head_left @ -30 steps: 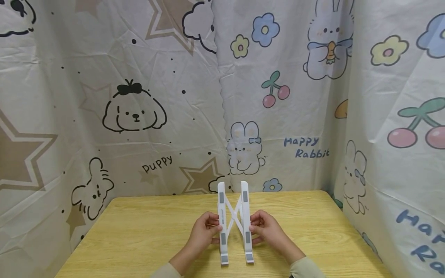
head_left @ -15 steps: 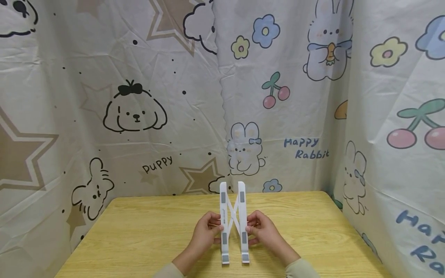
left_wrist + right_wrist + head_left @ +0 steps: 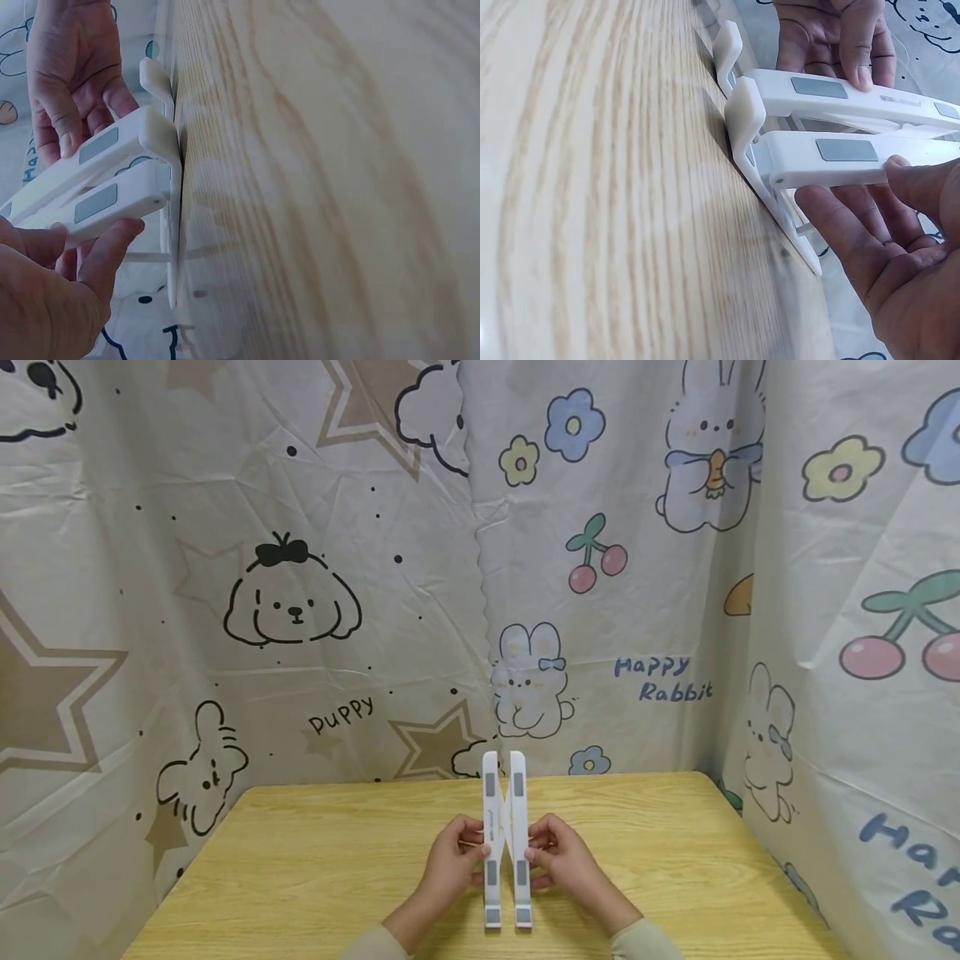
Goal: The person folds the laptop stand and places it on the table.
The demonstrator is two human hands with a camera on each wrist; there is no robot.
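A white folding laptop stand [image 3: 491,818] with grey pads stands on the wooden table, its two long arms close together and nearly parallel. Between the arms, the crossed struts are mostly hidden in the head view. My left hand [image 3: 455,857] grips the left arm, thumb on top and fingers beneath its outer side. On the other side, my right hand [image 3: 561,857] holds the right arm in the same way. Both wrist views show the stand's white arm [image 3: 112,206] pinched between thumb and fingers, and a lipped front foot [image 3: 744,112] touching the tabletop.
The light wooden table [image 3: 337,843] has rounded back corners. Behind it and at both sides hangs a printed curtain [image 3: 420,610] with puppies, rabbits, stars and flowers.
Both hands have moved toward each other, bringing the stand's two arms together. The gap has narrowed, and the X of struts, wide a second ago, is now almost folded.
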